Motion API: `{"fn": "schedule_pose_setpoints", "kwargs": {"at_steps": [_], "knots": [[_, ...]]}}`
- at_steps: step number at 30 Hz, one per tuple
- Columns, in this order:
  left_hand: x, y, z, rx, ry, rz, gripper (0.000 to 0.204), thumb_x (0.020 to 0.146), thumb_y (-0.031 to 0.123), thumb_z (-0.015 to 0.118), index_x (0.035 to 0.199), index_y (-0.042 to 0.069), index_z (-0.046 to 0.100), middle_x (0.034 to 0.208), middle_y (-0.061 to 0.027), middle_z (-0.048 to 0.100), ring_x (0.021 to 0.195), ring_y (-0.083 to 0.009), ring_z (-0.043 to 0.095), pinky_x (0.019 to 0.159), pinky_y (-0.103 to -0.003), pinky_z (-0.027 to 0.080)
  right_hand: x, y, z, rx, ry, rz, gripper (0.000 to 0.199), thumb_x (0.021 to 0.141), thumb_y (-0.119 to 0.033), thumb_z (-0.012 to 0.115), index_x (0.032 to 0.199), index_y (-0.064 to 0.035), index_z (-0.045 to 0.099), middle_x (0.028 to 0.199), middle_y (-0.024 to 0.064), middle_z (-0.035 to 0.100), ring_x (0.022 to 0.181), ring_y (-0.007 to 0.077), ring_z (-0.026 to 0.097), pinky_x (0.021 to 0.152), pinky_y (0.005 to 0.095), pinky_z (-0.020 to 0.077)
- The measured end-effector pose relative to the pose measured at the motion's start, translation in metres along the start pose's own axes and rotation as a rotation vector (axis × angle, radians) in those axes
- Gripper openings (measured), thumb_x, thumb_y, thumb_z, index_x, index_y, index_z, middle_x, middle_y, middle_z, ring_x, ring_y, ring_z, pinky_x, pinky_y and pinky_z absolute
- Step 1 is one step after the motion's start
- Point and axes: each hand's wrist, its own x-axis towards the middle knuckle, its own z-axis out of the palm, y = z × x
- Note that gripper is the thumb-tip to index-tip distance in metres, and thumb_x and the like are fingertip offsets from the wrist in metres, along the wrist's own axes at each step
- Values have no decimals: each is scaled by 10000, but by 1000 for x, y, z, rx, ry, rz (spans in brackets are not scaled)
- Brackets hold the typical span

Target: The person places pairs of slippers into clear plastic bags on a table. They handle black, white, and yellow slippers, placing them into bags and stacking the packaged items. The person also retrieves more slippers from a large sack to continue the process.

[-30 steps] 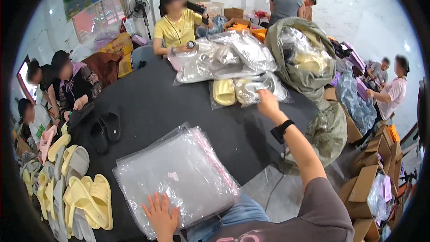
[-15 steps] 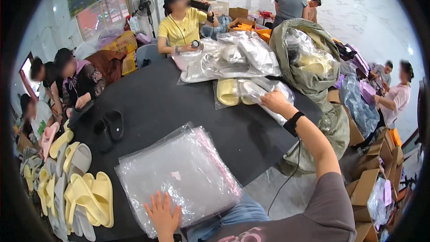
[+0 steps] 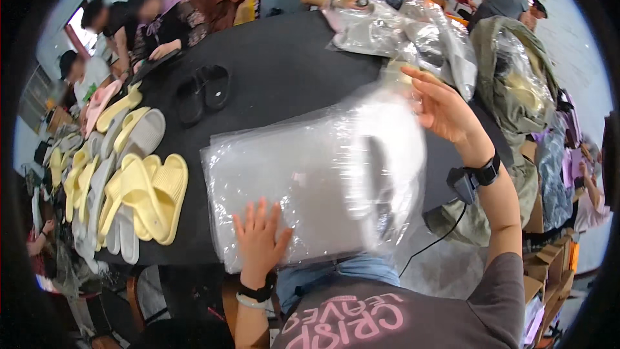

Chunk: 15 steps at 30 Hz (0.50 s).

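My left hand (image 3: 261,239) lies flat with fingers spread on a stack of clear plastic bags (image 3: 258,168) at the near edge of the black table. A bagged white slipper (image 3: 394,155), smeared by motion, stands over the right part of the stack. Beside its upper edge, my right hand (image 3: 449,106) has its fingers stretched apart. Whether a finger still touches that bag is hard to see. Behind it a pale yellow slipper (image 3: 400,74) shows in part.
Yellow and grey slippers (image 3: 148,197) crowd the table's left side. Two black slippers (image 3: 203,94) lie farther back. Bagged slippers (image 3: 420,35) are piled at the far right, beside a green sack (image 3: 516,84). Several people sit or stand around; cardboard boxes (image 3: 549,271) stand at right.
My right hand has brought the bagged white slipper from the far bags back toward the stack, and its fingers have spread. My left hand stays flat on the stack. The view has shifted.
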Motion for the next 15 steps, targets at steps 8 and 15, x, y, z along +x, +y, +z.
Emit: {"fn": "schedule_pose_setpoints", "kwargs": {"at_steps": [8, 15], "knots": [[-3, -6, 3, -320, 121, -31, 525, 800, 355, 698, 1307, 236, 628, 1371, -77, 592, 1313, -309, 499, 1106, -536, 326, 32, 90, 54, -1300, -272, -459, 587, 903, -186, 706, 1424, -112, 446, 1543, 199, 310, 1365, 359, 424, 1096, 446, 376], [-8, -31, 24, -684, -46, -153, 406, 898, 338, 628, 1274, 183, 644, 1325, -103, 617, 1223, -316, 567, 1046, -433, 419, -10, 170, -9, -1558, 141, -278, 667, 877, -307, 716, 1412, -25, 437, 1386, 260, 496, 1242, 406, 521, 1037, 479, 424]]}}
